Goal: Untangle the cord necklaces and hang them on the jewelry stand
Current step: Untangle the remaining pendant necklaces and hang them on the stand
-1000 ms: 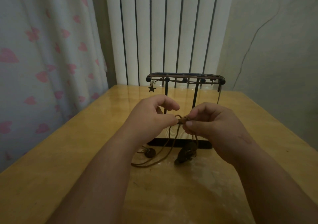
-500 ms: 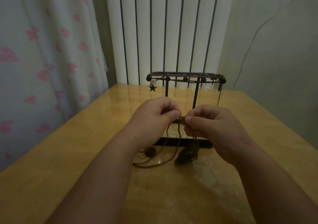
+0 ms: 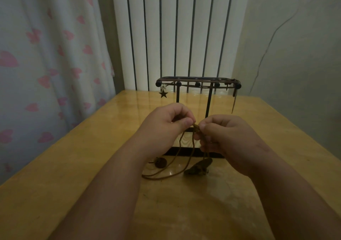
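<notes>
Centre of frame: my left hand (image 3: 166, 125) and right hand (image 3: 227, 140) meet, each pinching the knot (image 3: 196, 127) in the brown cords (image 3: 177, 155). Since a second ago my left forefinger has curled down and the hands have drawn closer; the knot looks no looser. The cords trail to the table (image 3: 73, 166), where a round pendant (image 3: 160, 162) and a darker pendant (image 3: 198, 168) lie before the stand (image 3: 198, 79). A star charm (image 3: 163, 94) hangs at its left end. Untangling, I judge, remains unfinished.
</notes>
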`<state>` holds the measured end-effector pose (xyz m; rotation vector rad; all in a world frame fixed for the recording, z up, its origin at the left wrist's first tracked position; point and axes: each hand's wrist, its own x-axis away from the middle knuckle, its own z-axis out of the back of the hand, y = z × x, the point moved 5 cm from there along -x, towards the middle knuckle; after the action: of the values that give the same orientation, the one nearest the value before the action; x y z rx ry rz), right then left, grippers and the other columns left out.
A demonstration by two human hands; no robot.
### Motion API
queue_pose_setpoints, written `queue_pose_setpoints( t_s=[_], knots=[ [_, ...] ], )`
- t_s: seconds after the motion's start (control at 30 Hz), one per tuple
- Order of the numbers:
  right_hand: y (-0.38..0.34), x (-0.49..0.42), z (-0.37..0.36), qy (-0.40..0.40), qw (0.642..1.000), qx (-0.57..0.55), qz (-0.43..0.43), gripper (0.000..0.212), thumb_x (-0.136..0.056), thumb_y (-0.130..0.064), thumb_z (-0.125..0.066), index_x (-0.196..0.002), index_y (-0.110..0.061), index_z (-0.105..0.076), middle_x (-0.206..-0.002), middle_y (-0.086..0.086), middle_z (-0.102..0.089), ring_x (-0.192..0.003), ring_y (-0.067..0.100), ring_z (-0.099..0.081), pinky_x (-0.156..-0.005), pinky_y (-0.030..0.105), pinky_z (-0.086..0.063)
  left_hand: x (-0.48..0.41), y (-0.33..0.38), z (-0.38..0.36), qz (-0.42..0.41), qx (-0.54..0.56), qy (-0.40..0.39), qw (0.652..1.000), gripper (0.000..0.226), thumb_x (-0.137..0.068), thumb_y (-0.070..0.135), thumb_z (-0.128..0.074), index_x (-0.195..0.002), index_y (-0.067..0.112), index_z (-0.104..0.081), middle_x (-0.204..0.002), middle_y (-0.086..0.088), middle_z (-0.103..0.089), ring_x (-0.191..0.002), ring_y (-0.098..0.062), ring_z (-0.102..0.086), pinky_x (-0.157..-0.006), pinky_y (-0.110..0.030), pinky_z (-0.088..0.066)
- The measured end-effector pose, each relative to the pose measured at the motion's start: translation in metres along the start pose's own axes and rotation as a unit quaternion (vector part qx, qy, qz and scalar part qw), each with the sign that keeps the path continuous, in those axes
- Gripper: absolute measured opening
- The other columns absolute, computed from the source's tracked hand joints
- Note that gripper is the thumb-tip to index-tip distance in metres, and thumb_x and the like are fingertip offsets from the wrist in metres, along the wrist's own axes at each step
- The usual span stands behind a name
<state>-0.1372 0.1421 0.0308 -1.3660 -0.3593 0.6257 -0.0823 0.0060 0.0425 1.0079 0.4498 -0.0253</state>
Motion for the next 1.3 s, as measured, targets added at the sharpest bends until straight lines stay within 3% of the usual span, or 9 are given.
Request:
queue_pose_setpoints(
  t_s=[0.2, 0.37, 0.5, 0.7, 1.03, 1.2, 1.3],
  knots=[
    [-0.002, 0.001, -0.002, -0.001, 0.996, -0.086, 0.0, 0.016, -0.096, -0.009, -0.05, -0.086, -0.006, -0.063, -0.07, 0.003, -0.067, -0.065, 0.016, -0.065, -0.062, 0.026, -0.056, 0.001, 0.001, 0.004, 0.015, 0.017, 0.034, 0.999, 0.021, -0.097, 0.015, -0.056, -0.086, 0.031, -0.063, -0.085, 0.01, -0.062, -0.084, -0.006, -0.059, -0.073, -0.023, -0.045],
    [-0.007, 0.001, 0.003, 0.062, 0.996, 0.031, 0.063, 0.015, -0.095, -0.017, -0.054, -0.089, -0.009, -0.066, -0.075, 0.002, -0.064, -0.059, 0.008, -0.062, -0.057, 0.02, -0.053, 0.0, -0.001, 0.009, 0.022, 0.024, 0.091, 0.995, 0.019, -0.092, 0.013, -0.063, -0.093, 0.032, -0.061, -0.093, 0.008, -0.062, -0.089, -0.01, -0.06, -0.077, -0.027, -0.05],
    [-0.008, 0.001, 0.004, 0.102, 0.984, 0.112, 0.097, 0.011, -0.094, -0.021, -0.056, -0.09, -0.017, -0.066, -0.076, 0.002, -0.066, -0.059, 0.008, -0.065, -0.059, 0.025, -0.058, 0.003, 0.008, 0.019, -0.062, -0.044, 0.157, 0.985, 0.025, -0.083, 0.007, -0.068, -0.082, 0.031, -0.061, -0.081, 0.008, -0.055, -0.07, -0.01, -0.051, -0.06, -0.02, -0.044],
    [-0.009, 0.0, 0.003, 0.106, 0.978, 0.139, 0.114, 0.011, -0.093, -0.022, -0.057, -0.088, -0.018, -0.066, -0.073, 0.001, -0.066, -0.055, 0.008, -0.063, -0.055, 0.021, -0.055, 0.006, 0.013, 0.008, -0.089, -0.084, 0.09, 0.988, 0.016, -0.085, 0.012, -0.069, -0.079, 0.027, -0.069, -0.07, 0.01, -0.064, -0.07, -0.007, -0.061, -0.058, -0.013, -0.048],
    [-0.006, -0.002, 0.004, 0.07, 0.984, 0.132, 0.101, 0.016, -0.092, -0.021, -0.056, -0.084, -0.015, -0.067, -0.059, -0.004, -0.058, -0.048, 0.005, -0.05, -0.047, 0.017, -0.044, 0.007, 0.014, 0.003, -0.095, -0.109, 0.087, 0.986, 0.008, -0.085, 0.018, -0.072, -0.086, 0.026, -0.074, -0.073, 0.016, -0.064, -0.073, 0.003, -0.061, -0.059, -0.008, -0.046],
    [-0.005, -0.003, 0.005, 0.061, 0.981, 0.158, 0.099, 0.019, -0.086, -0.028, -0.054, -0.079, -0.017, -0.069, -0.055, -0.007, -0.056, -0.048, 0.002, -0.046, -0.046, 0.016, -0.04, 0.006, 0.019, -0.002, -0.146, -0.186, 0.072, 0.969, 0.009, -0.086, 0.022, -0.068, -0.089, 0.022, -0.076, -0.074, 0.016, -0.063, -0.073, -0.003, -0.059, -0.064, -0.013, -0.048],
    [-0.005, -0.004, 0.004, 0.056, 0.979, 0.171, 0.097, 0.019, -0.088, -0.025, -0.055, -0.078, -0.017, -0.069, -0.054, -0.009, -0.057, -0.048, 0.0, -0.046, -0.046, 0.014, -0.039, 0.004, 0.018, -0.005, -0.165, -0.24, 0.062, 0.955, 0.011, -0.085, 0.025, -0.063, -0.084, 0.022, -0.074, -0.07, 0.016, -0.057, -0.068, -0.003, -0.053, -0.058, -0.013, -0.04]
  ],
)
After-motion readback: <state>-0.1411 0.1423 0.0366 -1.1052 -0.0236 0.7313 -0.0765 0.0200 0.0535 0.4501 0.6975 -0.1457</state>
